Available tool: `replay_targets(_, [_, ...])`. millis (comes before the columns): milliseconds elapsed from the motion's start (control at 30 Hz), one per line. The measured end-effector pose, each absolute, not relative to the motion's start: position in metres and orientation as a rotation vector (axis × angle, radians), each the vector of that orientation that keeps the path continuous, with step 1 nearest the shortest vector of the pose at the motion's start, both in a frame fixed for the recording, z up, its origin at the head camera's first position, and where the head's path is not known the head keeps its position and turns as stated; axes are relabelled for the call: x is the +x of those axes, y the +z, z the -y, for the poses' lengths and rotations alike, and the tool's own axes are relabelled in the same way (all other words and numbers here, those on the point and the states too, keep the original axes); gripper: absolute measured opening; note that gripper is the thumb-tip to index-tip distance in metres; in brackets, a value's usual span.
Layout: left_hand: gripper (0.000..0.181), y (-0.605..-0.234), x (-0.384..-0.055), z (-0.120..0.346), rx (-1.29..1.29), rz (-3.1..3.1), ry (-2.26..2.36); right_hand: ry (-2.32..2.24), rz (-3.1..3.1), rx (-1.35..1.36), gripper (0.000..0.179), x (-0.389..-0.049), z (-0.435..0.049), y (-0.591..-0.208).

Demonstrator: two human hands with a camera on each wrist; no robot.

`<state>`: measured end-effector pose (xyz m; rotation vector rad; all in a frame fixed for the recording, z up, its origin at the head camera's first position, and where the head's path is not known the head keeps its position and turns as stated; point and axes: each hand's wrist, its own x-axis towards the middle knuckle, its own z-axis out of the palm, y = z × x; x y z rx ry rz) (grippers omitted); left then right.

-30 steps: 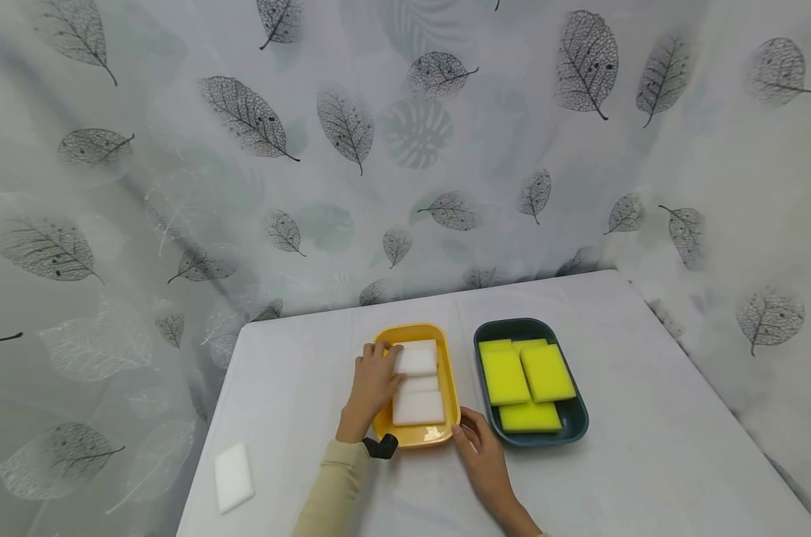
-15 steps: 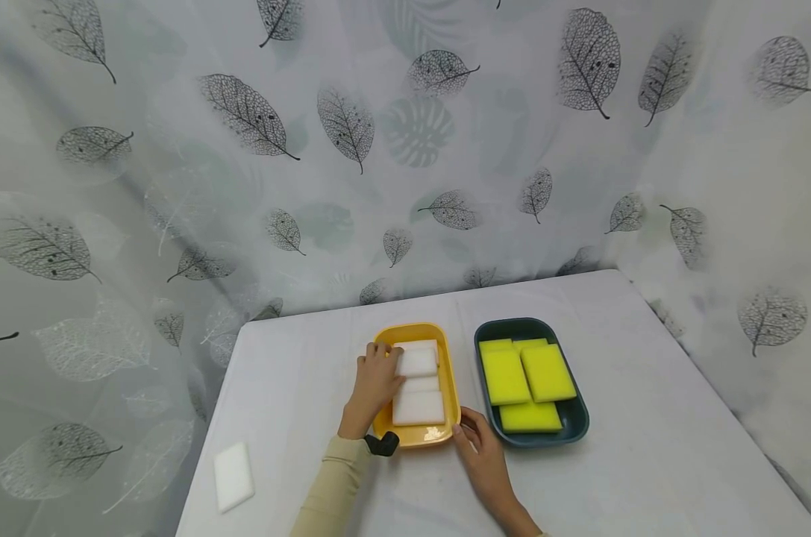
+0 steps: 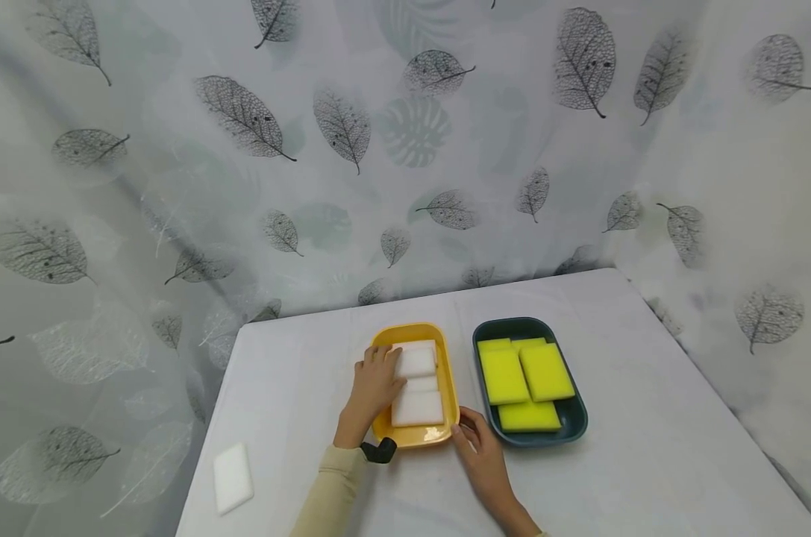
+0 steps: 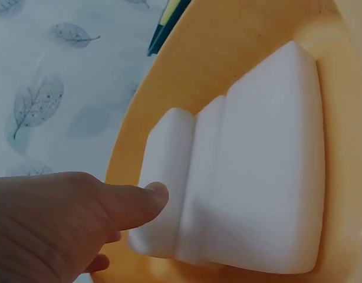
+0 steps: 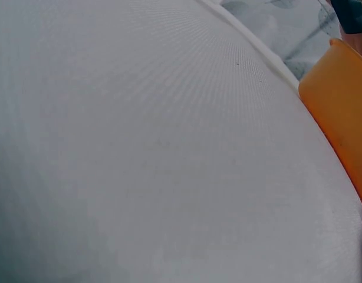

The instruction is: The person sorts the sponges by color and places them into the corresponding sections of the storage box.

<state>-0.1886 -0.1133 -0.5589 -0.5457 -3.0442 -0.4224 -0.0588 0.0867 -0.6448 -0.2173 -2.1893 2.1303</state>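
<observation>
My left hand point(image 3: 373, 384) reaches into the yellow tray point(image 3: 453, 399). Its thumb and fingers hold the left end of the far white sponge point(image 3: 418, 363), one of several white sponges there. Close up in the left wrist view, the thumb lies against that sponge point(image 4: 163, 159), with a larger-looking white sponge point(image 4: 263, 171) beside it; most of the other fingers are hidden. At the tray's near right corner my right hand point(image 3: 483, 462) grips the rim between thumb and fingers. The right wrist view has the tray's outer wall point(image 5: 340, 112) at its right edge.
A dark teal tray point(image 3: 583, 421) with several yellow sponges point(image 3: 504, 377) stands just right of the yellow one. Toward the left edge of the white-covered table point(image 3: 647, 447) lies a single white sponge point(image 3: 233, 479). A leaf-patterned curtain point(image 3: 479, 149) hangs behind.
The view has shifted very slightly. Both hands, the trays and the sponges otherwise keep their places.
</observation>
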Motion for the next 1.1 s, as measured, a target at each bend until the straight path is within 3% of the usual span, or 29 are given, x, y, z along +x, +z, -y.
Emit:
replay_targets(500, [0.049, -0.556, -0.150, 0.137, -0.323, 2.879, -0.815, 2.129, 2.182, -0.184, 0.045, -0.059, -0.084, -0.647])
replay_targets(1100, [0.032, -0.583, -0.122, 0.166, -0.018, 2.508, -0.831, 2.149, 2.186, -0.194, 0.046, -0.059, -0.087, -0.644])
